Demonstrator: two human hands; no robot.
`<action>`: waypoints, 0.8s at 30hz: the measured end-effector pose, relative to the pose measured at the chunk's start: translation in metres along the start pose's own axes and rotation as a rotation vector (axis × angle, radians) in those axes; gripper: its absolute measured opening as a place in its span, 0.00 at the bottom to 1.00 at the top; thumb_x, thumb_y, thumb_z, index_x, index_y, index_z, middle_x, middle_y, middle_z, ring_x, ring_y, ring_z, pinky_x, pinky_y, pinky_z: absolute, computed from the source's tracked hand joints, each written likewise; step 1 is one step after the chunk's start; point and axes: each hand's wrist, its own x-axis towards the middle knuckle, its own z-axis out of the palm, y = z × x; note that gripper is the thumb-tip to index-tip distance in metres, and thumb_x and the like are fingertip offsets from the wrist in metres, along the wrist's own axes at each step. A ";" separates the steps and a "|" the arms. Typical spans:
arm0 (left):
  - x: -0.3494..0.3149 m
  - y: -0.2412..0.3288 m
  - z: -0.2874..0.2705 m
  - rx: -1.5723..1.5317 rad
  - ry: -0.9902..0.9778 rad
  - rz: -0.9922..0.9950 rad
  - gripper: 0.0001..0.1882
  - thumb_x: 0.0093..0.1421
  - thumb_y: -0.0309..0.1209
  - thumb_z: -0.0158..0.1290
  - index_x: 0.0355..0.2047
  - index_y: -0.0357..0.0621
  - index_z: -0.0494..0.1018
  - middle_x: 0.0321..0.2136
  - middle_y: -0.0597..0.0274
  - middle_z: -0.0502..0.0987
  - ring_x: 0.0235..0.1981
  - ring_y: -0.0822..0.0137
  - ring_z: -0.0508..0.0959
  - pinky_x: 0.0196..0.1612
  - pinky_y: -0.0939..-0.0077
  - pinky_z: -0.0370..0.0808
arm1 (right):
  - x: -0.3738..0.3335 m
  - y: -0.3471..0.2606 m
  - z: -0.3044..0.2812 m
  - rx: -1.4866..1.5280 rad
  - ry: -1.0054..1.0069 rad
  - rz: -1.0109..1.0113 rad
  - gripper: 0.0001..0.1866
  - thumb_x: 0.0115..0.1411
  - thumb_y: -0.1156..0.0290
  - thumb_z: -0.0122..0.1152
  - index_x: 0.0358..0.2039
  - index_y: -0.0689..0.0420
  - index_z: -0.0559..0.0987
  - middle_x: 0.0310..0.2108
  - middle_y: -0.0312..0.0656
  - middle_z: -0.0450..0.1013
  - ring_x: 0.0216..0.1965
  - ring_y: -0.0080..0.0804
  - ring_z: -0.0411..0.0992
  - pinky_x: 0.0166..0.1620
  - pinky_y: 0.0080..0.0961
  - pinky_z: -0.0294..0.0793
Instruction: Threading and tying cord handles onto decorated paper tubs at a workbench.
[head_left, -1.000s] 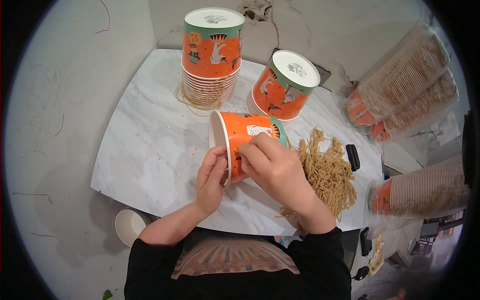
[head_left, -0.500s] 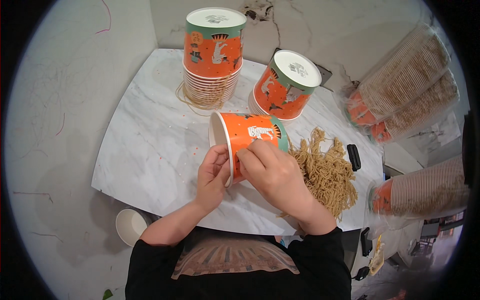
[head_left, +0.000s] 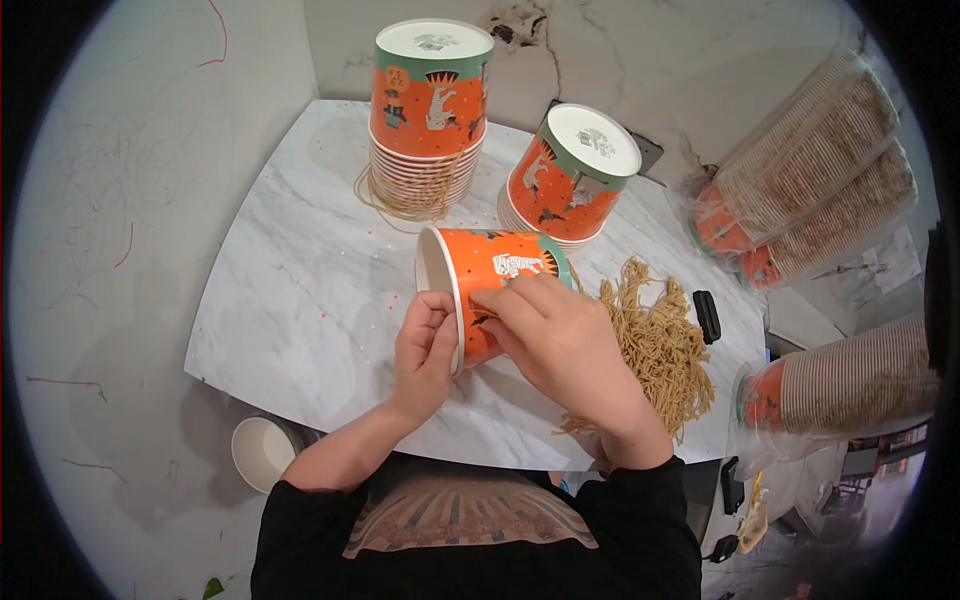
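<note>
A patterned orange paper tub [head_left: 482,265] lies on its side in a person's hands above a marble-patterned tabletop [head_left: 290,280], its mouth facing left. The left hand [head_left: 427,355] is closed over the tub's rim, thumb outside; the right hand [head_left: 565,345] has its fingers drawn together against the tub's side, though whether they pinch anything cannot be told. Right of the tub lies a heap of tan yarn [head_left: 665,350]; beyond it stand two upturned tub stacks [head_left: 425,112]. Farther right of the tub are plastic-wrapped stacks [head_left: 800,170]; far left, a pale wall [head_left: 130,160] bears scribbles, and behind the tub rises a veined wall [head_left: 650,60].
</note>
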 end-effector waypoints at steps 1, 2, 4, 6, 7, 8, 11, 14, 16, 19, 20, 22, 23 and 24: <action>-0.001 -0.003 -0.003 0.016 0.024 0.015 0.07 0.74 0.24 0.40 0.49 0.38 0.65 0.44 0.60 0.76 0.44 0.78 0.75 0.49 0.81 0.73 | 0.001 0.001 -0.002 0.038 -0.012 0.030 0.12 0.53 0.76 0.68 0.40 0.56 0.81 0.29 0.40 0.73 0.30 0.41 0.76 0.32 0.34 0.77; -0.001 -0.004 -0.003 0.030 0.045 0.029 0.06 0.74 0.25 0.41 0.48 0.38 0.65 0.42 0.62 0.75 0.42 0.79 0.74 0.46 0.82 0.72 | 0.000 0.003 -0.006 0.036 -0.011 0.030 0.12 0.53 0.76 0.68 0.40 0.56 0.81 0.29 0.40 0.73 0.30 0.41 0.76 0.32 0.34 0.77; 0.000 -0.004 -0.003 0.046 0.056 0.044 0.06 0.74 0.26 0.41 0.47 0.39 0.64 0.41 0.63 0.75 0.40 0.80 0.73 0.45 0.83 0.72 | -0.001 0.006 -0.011 0.037 -0.004 0.077 0.10 0.54 0.75 0.68 0.38 0.56 0.81 0.30 0.41 0.73 0.31 0.42 0.76 0.32 0.36 0.76; 0.001 -0.004 0.000 0.060 0.063 0.058 0.05 0.74 0.27 0.41 0.46 0.40 0.64 0.40 0.64 0.74 0.39 0.80 0.72 0.43 0.83 0.71 | -0.004 0.010 -0.016 0.004 -0.050 0.095 0.09 0.54 0.74 0.68 0.37 0.56 0.81 0.30 0.41 0.74 0.31 0.43 0.76 0.32 0.36 0.76; 0.001 -0.004 0.001 0.034 0.104 0.042 0.05 0.74 0.28 0.41 0.46 0.40 0.64 0.41 0.63 0.74 0.39 0.79 0.72 0.43 0.83 0.72 | -0.005 0.012 -0.019 -0.027 -0.097 0.111 0.09 0.54 0.74 0.68 0.37 0.57 0.81 0.30 0.41 0.74 0.32 0.43 0.76 0.32 0.36 0.76; 0.001 -0.003 0.001 0.010 0.147 0.025 0.05 0.74 0.28 0.41 0.45 0.40 0.64 0.42 0.62 0.73 0.39 0.78 0.73 0.44 0.82 0.72 | -0.007 0.014 -0.020 -0.027 -0.095 0.112 0.09 0.54 0.74 0.68 0.37 0.57 0.81 0.30 0.41 0.74 0.32 0.43 0.76 0.32 0.36 0.76; 0.002 0.001 0.004 -0.047 0.178 0.048 0.05 0.74 0.28 0.40 0.44 0.40 0.63 0.43 0.60 0.73 0.39 0.77 0.73 0.45 0.81 0.72 | -0.009 0.017 -0.024 -0.072 -0.135 0.141 0.09 0.55 0.73 0.68 0.37 0.57 0.82 0.30 0.42 0.76 0.31 0.43 0.77 0.31 0.34 0.76; -0.002 -0.003 -0.003 -0.007 0.130 0.136 0.05 0.73 0.27 0.40 0.45 0.40 0.63 0.45 0.57 0.73 0.41 0.76 0.73 0.46 0.80 0.72 | -0.008 0.012 -0.028 0.073 -0.094 0.323 0.08 0.59 0.74 0.66 0.39 0.59 0.82 0.29 0.40 0.78 0.30 0.35 0.80 0.30 0.27 0.76; -0.003 -0.001 -0.003 0.072 0.144 0.225 0.05 0.72 0.27 0.42 0.44 0.40 0.64 0.46 0.56 0.72 0.42 0.72 0.73 0.49 0.76 0.72 | -0.005 0.007 -0.027 0.449 -0.092 0.539 0.07 0.62 0.76 0.64 0.41 0.62 0.82 0.27 0.39 0.79 0.30 0.26 0.81 0.32 0.21 0.77; 0.000 0.011 -0.005 0.453 0.190 0.466 0.04 0.68 0.27 0.47 0.41 0.40 0.66 0.48 0.53 0.72 0.45 0.64 0.73 0.55 0.66 0.69 | -0.004 0.005 -0.019 0.623 0.059 0.415 0.09 0.62 0.75 0.65 0.43 0.62 0.80 0.30 0.46 0.78 0.34 0.36 0.81 0.37 0.25 0.79; 0.002 0.017 -0.006 0.760 0.224 0.613 0.05 0.66 0.27 0.50 0.39 0.40 0.68 0.49 0.53 0.71 0.46 0.59 0.72 0.59 0.61 0.67 | -0.003 0.004 -0.015 0.622 0.062 0.416 0.09 0.62 0.75 0.65 0.43 0.62 0.80 0.30 0.46 0.78 0.34 0.36 0.81 0.37 0.25 0.79; 0.008 0.037 -0.001 0.770 0.190 0.643 0.04 0.63 0.27 0.54 0.36 0.41 0.71 0.51 0.49 0.70 0.51 0.49 0.72 0.65 0.54 0.60 | -0.001 0.005 -0.014 0.609 0.069 0.292 0.09 0.61 0.80 0.64 0.43 0.64 0.81 0.36 0.41 0.79 0.35 0.26 0.81 0.39 0.21 0.81; 0.010 0.050 0.000 0.907 0.084 0.639 0.04 0.62 0.27 0.54 0.36 0.42 0.72 0.53 0.47 0.69 0.54 0.47 0.72 0.66 0.53 0.59 | -0.001 0.003 -0.016 0.594 0.032 0.261 0.11 0.60 0.79 0.67 0.44 0.63 0.81 0.40 0.41 0.78 0.37 0.26 0.81 0.40 0.21 0.81; 0.013 0.062 0.002 1.041 -0.026 0.632 0.04 0.62 0.27 0.55 0.37 0.43 0.73 0.55 0.45 0.68 0.57 0.46 0.71 0.67 0.52 0.57 | -0.002 0.001 -0.018 0.616 -0.020 0.273 0.11 0.59 0.78 0.68 0.44 0.63 0.81 0.40 0.42 0.78 0.37 0.26 0.81 0.40 0.21 0.81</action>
